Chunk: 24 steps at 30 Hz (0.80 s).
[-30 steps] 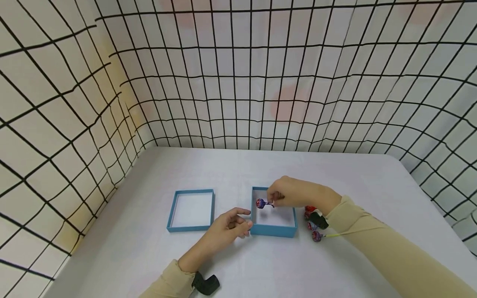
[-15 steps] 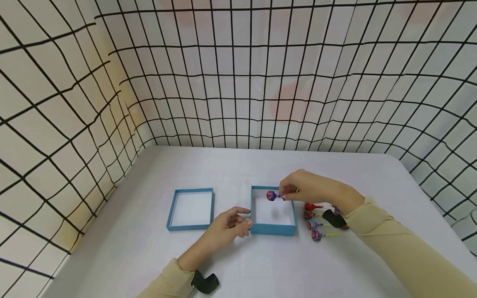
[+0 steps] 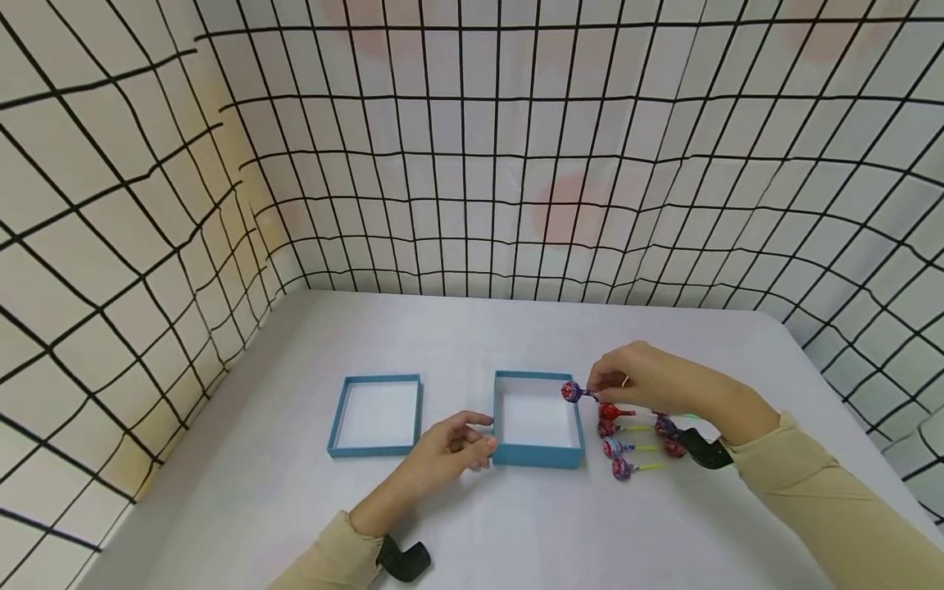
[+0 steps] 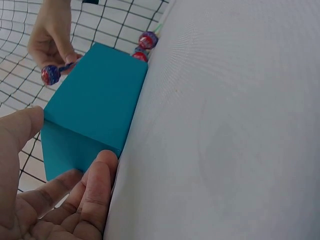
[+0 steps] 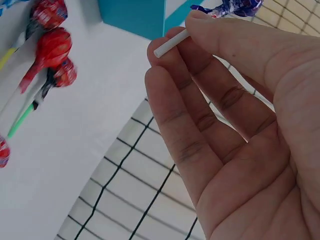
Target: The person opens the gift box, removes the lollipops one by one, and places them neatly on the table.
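Note:
A lollipop [image 3: 570, 392] in a purple and red wrapper is pinched by its stick between the thumb and fingers of my right hand [image 3: 645, 378]. In the right wrist view the white stick [image 5: 171, 44] pokes out past the fingertips. The lollipop's head overlaps the right rim of the open blue box [image 3: 537, 456], whose white inside holds nothing. My left hand [image 3: 447, 449] is at the box's left side, with fingertips against its blue wall [image 4: 75, 150] in the left wrist view.
Several lollipops [image 3: 622, 469] lie on the white table right of the box, partly under my right wrist. A shallow blue-rimmed lid [image 3: 374, 451] lies to the left. Black grid netting [image 3: 472, 156] on white walls encloses the table's back and sides.
My right hand has moved right with the lollipop, from over the middle of the box to its right edge. More of the lollipops on the table now show. The left hand stays put.

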Motion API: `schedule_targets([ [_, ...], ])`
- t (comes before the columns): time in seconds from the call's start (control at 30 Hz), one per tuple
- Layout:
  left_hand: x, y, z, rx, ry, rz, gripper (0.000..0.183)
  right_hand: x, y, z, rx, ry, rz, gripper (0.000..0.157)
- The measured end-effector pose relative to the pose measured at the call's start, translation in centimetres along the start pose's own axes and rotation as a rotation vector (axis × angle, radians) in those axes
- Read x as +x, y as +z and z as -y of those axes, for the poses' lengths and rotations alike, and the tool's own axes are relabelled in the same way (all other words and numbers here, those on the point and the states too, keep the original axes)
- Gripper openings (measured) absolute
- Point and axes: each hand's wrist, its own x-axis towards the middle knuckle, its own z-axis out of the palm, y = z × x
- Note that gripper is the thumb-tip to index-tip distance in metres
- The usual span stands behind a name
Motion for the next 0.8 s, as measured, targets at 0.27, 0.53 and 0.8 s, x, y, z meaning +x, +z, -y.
schedule_targets([
  [0.27, 0.1, 0.0, 0.2, 0.001, 0.000, 0.001, 0.048, -3.6, 0.4, -2.6, 0.013, 0.049, -0.060, 0.006],
  [0.53, 0.0, 0.0, 0.0, -0.011, -0.004, 0.009, 0.046, -7.5, 1.2, -5.5, -0.006, 0.109, -0.136, 0.009],
  [0.8, 0.0, -0.2, 0.1, -0.017, -0.013, 0.002, 0.046, -10.0, 2.7, -8.0, 0.006, 0.139, -0.138, 0.006],
])
